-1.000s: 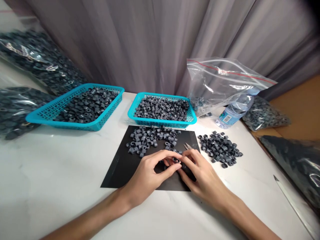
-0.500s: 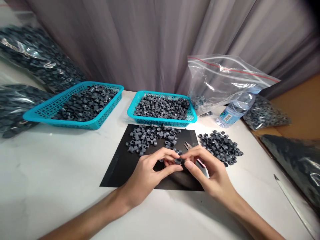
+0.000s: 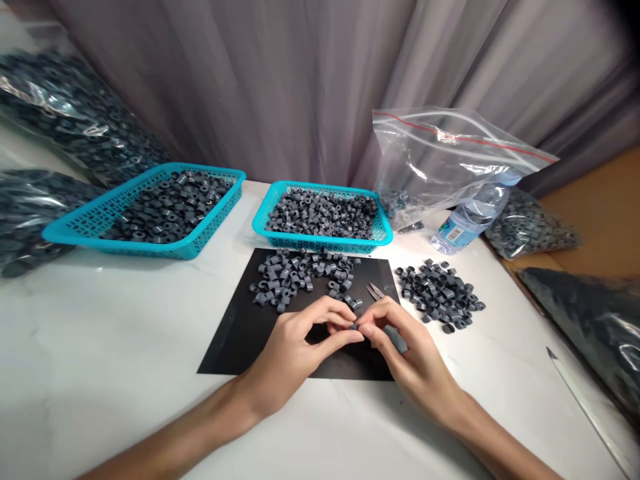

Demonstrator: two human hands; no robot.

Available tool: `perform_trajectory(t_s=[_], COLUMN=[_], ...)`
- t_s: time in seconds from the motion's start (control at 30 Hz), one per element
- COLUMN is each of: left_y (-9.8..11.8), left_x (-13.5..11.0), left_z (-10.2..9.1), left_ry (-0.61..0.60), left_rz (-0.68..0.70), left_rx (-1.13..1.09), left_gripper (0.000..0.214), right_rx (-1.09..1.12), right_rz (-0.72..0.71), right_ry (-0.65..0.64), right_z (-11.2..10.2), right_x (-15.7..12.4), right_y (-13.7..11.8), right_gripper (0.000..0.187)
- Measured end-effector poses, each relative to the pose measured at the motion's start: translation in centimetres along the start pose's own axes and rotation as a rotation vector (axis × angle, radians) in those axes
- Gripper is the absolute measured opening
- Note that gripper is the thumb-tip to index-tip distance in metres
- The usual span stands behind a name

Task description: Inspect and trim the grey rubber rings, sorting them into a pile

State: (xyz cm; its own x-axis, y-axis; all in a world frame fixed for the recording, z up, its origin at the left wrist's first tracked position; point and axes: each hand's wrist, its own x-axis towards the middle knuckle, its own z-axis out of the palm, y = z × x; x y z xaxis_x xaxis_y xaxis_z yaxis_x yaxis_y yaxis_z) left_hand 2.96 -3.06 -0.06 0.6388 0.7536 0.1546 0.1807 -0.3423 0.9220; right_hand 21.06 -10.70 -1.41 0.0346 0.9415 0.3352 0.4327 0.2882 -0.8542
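My left hand (image 3: 300,347) and my right hand (image 3: 405,350) meet over a black mat (image 3: 240,340), fingertips pinched together on one small grey plastic ring (image 3: 353,327). Only a sliver of the ring shows between the fingers. Just beyond my hands a loose heap of grey rings (image 3: 295,275) lies on the mat, and small metal snips (image 3: 374,291) rest beside my right fingers. A second pile of darker rings (image 3: 440,295) sits on the white table right of the mat.
Two turquoise baskets stand behind the mat, the left basket (image 3: 80,227) with larger dark rings, the middle basket (image 3: 263,217) with small grey ones. A clear zip bag (image 3: 450,160) and a water bottle (image 3: 463,227) lie back right. Bagged parts line both sides.
The ring was held up and plainly visible half a second ago; now both hands have closed in over it and dropped slightly toward the mat.
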Motion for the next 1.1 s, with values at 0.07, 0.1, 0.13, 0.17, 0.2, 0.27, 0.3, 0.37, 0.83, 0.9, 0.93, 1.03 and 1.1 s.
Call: perform_trajectory(t_s=[0.07,0.1,0.13,0.17,0.2,0.27,0.3,0.37,0.83,0.9,0.93,1.03,1.1], left_y=[0.0,0.0,-0.1,-0.2,-0.3,-0.4,-0.4,-0.4,0.2,0.2,0.2,0.3,0.4], left_x=[0.1,0.2,0.2,0.2,0.3,0.3,0.3,0.3,0.2,0.1,0.1,0.0,0.0], left_z=[-0.1,-0.1,-0.1,-0.1,-0.1,-0.1,-0.1,-0.1,-0.2,-0.2,-0.3,-0.2,-0.2], left_ry=[-0.002,0.002,0.010,0.021,0.036,0.053,0.055,0.050,0.036,0.039,0.034,0.003,-0.011], left_rz=[-0.017,-0.021,-0.022,-0.023,-0.021,-0.025,-0.031,-0.039,-0.009,0.004,0.012,0.026,0.021], left_rx=[-0.019,-0.027,-0.035,-0.040,-0.045,-0.046,-0.047,-0.051,-0.055,-0.047,-0.044,-0.037,-0.040], left_gripper=[0.011,0.011,0.012,0.013,0.014,0.015,0.015,0.016,0.015,0.013,0.011,0.008,0.007], right_rx=[-0.015,-0.026,-0.042,-0.067,-0.103,-0.205,-0.266,-0.372,-0.053,0.003,0.025,0.063,0.078], right_rz=[-0.029,-0.040,-0.049,-0.054,-0.052,-0.013,0.023,0.109,0.135,0.147,0.157,0.173,0.169], right_ry=[-0.010,-0.015,-0.011,0.008,0.048,0.178,0.257,0.378,-0.072,-0.086,-0.082,-0.084,-0.097], right_z=[0.1,0.1,0.0,-0.3,-0.6,-1.7,-2.4,-3.9,-2.8,-1.8,-1.5,-1.2,-1.2], right_x=[-0.1,-0.1,-0.1,0.0,0.1,0.4,0.6,0.9,0.9,0.8,0.7,0.5,0.4], right_y=[0.1,0.1,0.1,0.1,0.2,0.5,0.7,1.3,-2.1,-2.3,-2.3,-1.9,-1.6], right_gripper=[0.014,0.015,0.016,0.016,0.017,0.017,0.019,0.024,0.022,0.020,0.020,0.021,0.021])
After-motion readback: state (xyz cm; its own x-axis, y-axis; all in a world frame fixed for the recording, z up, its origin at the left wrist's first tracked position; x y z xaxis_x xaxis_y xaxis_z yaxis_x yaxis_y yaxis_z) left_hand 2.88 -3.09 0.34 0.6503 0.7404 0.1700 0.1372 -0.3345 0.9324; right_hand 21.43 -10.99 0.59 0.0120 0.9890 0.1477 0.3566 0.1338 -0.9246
